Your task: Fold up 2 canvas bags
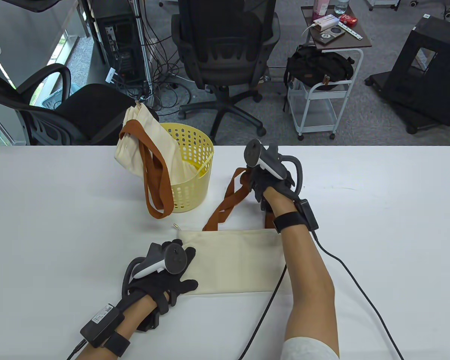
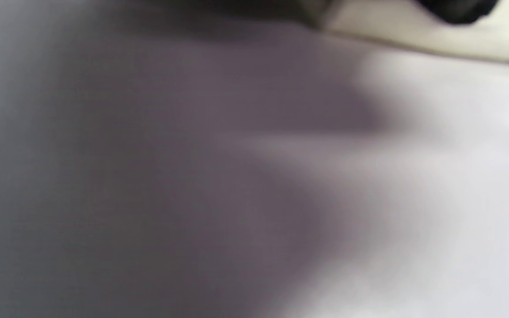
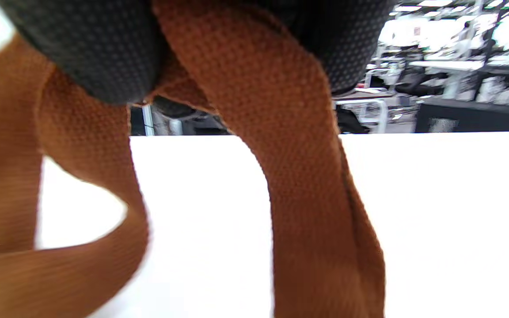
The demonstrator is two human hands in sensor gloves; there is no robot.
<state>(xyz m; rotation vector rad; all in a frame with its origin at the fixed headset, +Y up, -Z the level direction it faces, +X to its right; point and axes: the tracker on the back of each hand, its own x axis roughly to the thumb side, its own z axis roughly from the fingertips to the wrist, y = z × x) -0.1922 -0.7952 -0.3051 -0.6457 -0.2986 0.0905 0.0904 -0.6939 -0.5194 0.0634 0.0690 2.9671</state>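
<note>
On the white tabletop [image 1: 378,210], lower centre of the table view: one cream canvas bag [image 1: 236,260], lying flat as a wide band, its upper edge level with the right wrist. Two brown straps [image 1: 230,198] run from that upper edge up and to the right toward frame centre.

Right hand [image 1: 264,183], centre of frame: gloved, tracker on its back, reaching over the bag with the forearm crossing the bag's right end. Grip closed around the gathered straps; the right wrist view shows the brown webbing [image 3: 290,145] passing between dark gloved fingers [image 3: 100,48] at the top edge and hanging in loops to the tabletop.

Left hand [image 1: 165,270], lower left of centre: gloved, fingers spread wide, resting flat on the bag's left end, thumb pointing right along the lower edge. Holds nothing. Left wrist view is blurred: grey-white surface, a strip of cream fabric [image 2: 457,39] at upper right.

Upper left of centre, at the tabletop's far edge: yellow perforated basket [image 1: 195,150], upright. Second canvas bag [image 1: 146,138] sits bunched in it, spilling over the left rim; its brown straps [image 1: 155,183] hang down the basket's outside to the tabletop.
</note>
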